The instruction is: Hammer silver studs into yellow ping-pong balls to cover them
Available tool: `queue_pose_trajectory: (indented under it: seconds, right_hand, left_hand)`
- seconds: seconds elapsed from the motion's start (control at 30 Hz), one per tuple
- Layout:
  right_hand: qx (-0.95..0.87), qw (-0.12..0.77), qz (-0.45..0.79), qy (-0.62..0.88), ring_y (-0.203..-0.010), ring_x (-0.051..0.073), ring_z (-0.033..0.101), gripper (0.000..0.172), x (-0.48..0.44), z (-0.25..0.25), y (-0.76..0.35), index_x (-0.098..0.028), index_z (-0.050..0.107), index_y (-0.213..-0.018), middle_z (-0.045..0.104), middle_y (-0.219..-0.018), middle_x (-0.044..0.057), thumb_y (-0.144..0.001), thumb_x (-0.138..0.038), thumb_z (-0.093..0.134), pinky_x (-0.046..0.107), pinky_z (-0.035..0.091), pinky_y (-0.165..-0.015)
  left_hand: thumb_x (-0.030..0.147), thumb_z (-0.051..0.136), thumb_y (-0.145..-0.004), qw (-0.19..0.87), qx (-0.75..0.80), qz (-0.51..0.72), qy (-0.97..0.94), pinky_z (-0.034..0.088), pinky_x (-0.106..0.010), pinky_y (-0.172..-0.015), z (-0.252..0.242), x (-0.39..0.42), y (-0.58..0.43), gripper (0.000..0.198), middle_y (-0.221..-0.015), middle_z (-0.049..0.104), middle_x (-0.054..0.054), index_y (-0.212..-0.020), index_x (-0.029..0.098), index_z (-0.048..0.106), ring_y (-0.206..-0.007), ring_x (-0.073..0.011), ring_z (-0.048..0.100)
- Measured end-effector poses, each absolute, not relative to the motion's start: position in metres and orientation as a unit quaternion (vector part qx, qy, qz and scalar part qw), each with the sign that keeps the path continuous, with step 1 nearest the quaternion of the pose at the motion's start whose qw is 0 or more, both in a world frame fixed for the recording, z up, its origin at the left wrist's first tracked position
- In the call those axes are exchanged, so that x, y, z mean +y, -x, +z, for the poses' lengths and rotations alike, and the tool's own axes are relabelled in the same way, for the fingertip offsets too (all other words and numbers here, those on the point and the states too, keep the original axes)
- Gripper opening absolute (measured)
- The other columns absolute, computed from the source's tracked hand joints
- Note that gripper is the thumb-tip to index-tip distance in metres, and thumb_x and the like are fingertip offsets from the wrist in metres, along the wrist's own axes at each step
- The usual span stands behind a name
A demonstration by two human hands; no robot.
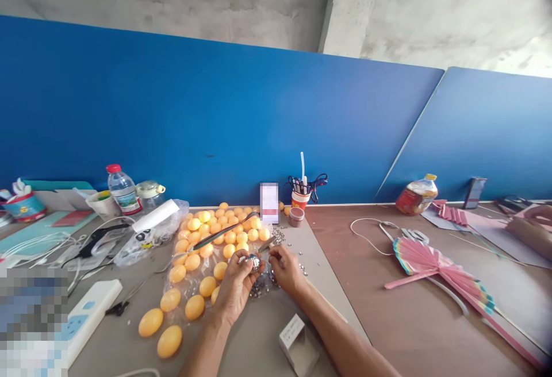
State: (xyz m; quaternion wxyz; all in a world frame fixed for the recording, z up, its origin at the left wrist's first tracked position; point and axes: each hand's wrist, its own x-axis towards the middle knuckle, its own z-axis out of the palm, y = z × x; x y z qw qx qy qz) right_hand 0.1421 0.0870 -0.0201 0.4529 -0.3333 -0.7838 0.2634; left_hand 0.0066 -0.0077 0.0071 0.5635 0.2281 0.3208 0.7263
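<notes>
My left hand [236, 286] is closed around a small ball [253, 261] whose visible side is covered in shiny silver pieces. Just to its right, my right hand [285, 269] is in a pinch, apart from the ball; what its fingertips hold, if anything, is too small to tell. Loose silver and dark gems [261, 286] lie beneath and between my hands. Several orange balls [195, 307] are spread to the left and behind, many on clear plastic. A pair of long dark tweezers [224, 231] appears to rest across them.
A small white box [297, 342] stands near the front edge. Behind are a phone [269, 203], a small jar [296, 216] and a cup of pens [301, 199]. A power strip [92, 319] lies left. At right lies a pink paper fan [440, 268], near another person's hand [532, 224].
</notes>
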Motion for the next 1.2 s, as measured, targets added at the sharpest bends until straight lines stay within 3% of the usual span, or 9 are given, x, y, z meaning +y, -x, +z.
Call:
queue_pose_trajectory:
  seconds: [0.47, 0.67, 0.83, 1.2]
  right_hand:
    - [-0.781, 0.460, 0.276, 0.322, -0.065, 0.016, 0.061, 0.010, 0.0855, -0.0213, -0.1406, -0.021, 0.058, -0.078, 0.066, -0.071, 0.002, -0.079, -0.019, 0.048, 0.025, 0.047, -0.064]
    - [-0.770, 0.471, 0.287, 0.320, -0.064, 0.015, 0.060, 0.010, 0.0856, -0.0197, -0.1422, -0.021, 0.057, -0.078, 0.065, -0.071, 0.001, -0.079, -0.018, 0.048, 0.024, 0.047, -0.064]
    - [-0.770, 0.465, 0.296, 0.321, -0.066, 0.015, 0.061, 0.010, 0.0850, -0.0179, -0.1425, -0.020, 0.058, -0.079, 0.066, -0.072, 0.001, -0.079, -0.019, 0.049, 0.025, 0.047, -0.065]
    - [-0.771, 0.461, 0.298, 0.322, -0.064, 0.016, 0.060, 0.008, 0.0834, -0.0218, -0.1416, -0.021, 0.056, -0.079, 0.065, -0.070, 0.001, -0.080, -0.021, 0.048, 0.026, 0.047, -0.064]
  left_hand:
    - [0.025, 0.089, -0.065, 0.546, 0.334, 0.733, -0.228, 0.055, -0.030, -0.085, 0.0070, -0.0079, -0.0091, 0.041, -0.096, 0.070, -0.002, -0.095, 0.018, 0.062, -0.091, -0.0172, 0.070]
    - [0.034, 0.085, -0.072, 0.595, 0.313, 0.712, -0.201, 0.059, -0.031, -0.070, 0.0096, -0.0120, -0.0072, 0.041, -0.098, 0.071, -0.004, -0.101, 0.021, 0.058, -0.080, -0.0186, 0.071]
    - [0.026, 0.089, -0.066, 0.599, 0.293, 0.722, -0.183, 0.053, -0.023, -0.065, 0.0101, -0.0117, -0.0080, 0.039, -0.091, 0.070, -0.004, -0.092, 0.018, 0.061, -0.075, -0.0145, 0.068]
    - [0.047, 0.086, -0.067, 0.603, 0.315, 0.711, -0.177, 0.040, -0.020, -0.051, 0.0137, -0.0137, -0.0084, 0.042, -0.075, 0.063, -0.001, -0.080, 0.015, 0.061, -0.054, -0.0071, 0.053]
